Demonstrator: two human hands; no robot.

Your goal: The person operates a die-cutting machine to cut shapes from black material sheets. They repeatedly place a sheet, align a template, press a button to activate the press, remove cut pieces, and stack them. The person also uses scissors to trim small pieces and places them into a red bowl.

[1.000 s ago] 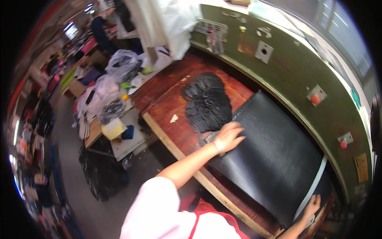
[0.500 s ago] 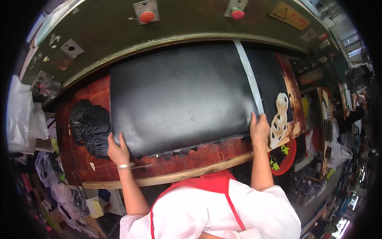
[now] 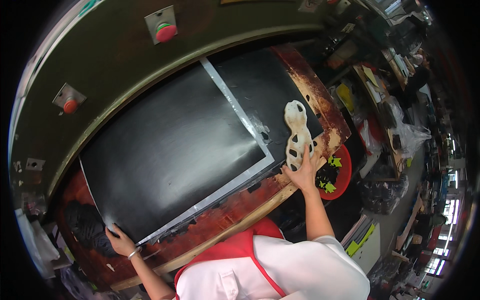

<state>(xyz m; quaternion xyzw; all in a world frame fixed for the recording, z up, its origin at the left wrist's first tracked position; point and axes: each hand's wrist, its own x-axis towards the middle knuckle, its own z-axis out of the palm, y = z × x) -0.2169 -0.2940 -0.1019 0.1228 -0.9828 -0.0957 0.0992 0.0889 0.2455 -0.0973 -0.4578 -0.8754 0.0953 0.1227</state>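
A large black sheet lies flat on the reddish worn press bed, with a thin white strip along its right and front edges. My left hand presses the sheet's near left corner. My right hand rests on the near end of a cream-coloured sole-shaped cutting die with several holes, which lies on a second black sheet at the right. A pile of black cut pieces sits just left of my left hand.
The green machine housing curves over the back of the bed, with red buttons on grey plates. A red bin holding black and yellow-green scraps stands below the bed's right end. Cluttered tables and bagged material fill the right side.
The view has swung to the right. My right hand left the sheet's front right edge and now lies on the cream die. My left hand stays at the sheet's near left corner.
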